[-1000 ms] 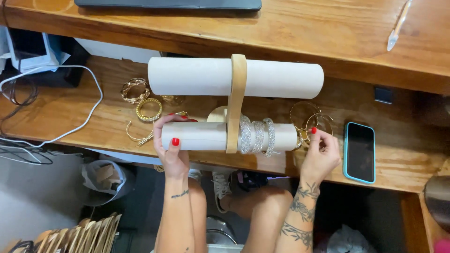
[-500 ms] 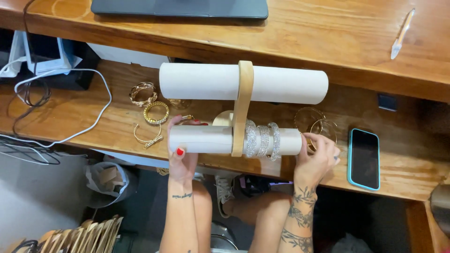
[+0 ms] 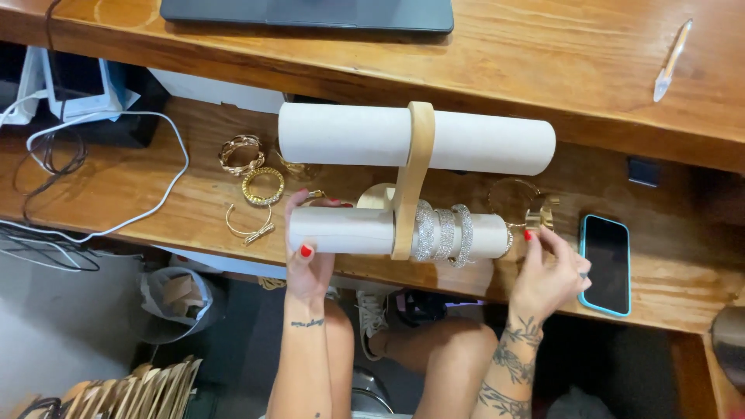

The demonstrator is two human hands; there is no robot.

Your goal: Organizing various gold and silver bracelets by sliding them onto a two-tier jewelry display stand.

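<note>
A two-tier bracelet stand stands on the lower wooden shelf [image 3: 140, 194]: two cream rolls joined by a tan upright [image 3: 411, 178]. My left hand [image 3: 309, 256] grips the left end of the lower roll [image 3: 341, 230]. Three sparkly silver bangles [image 3: 444, 233] sit on that roll, right of the upright. My right hand [image 3: 549, 271] is at the roll's right end, fingers pinched on a wide gold cuff [image 3: 541, 214]. The upper roll [image 3: 481, 143] is bare.
Several gold bracelets [image 3: 252, 182] lie on the shelf left of the stand. A phone in a teal case [image 3: 605, 264] lies to the right. White cables [image 3: 116, 225] trail at left. A laptop [image 3: 310, 14] and a clear crystal [image 3: 670, 60] rest on the upper desk.
The view has shifted a little. My right hand has moved slightly rightward and lower by the roll's end, still at the gold cuff. The left hand keeps its hold on the roll.
</note>
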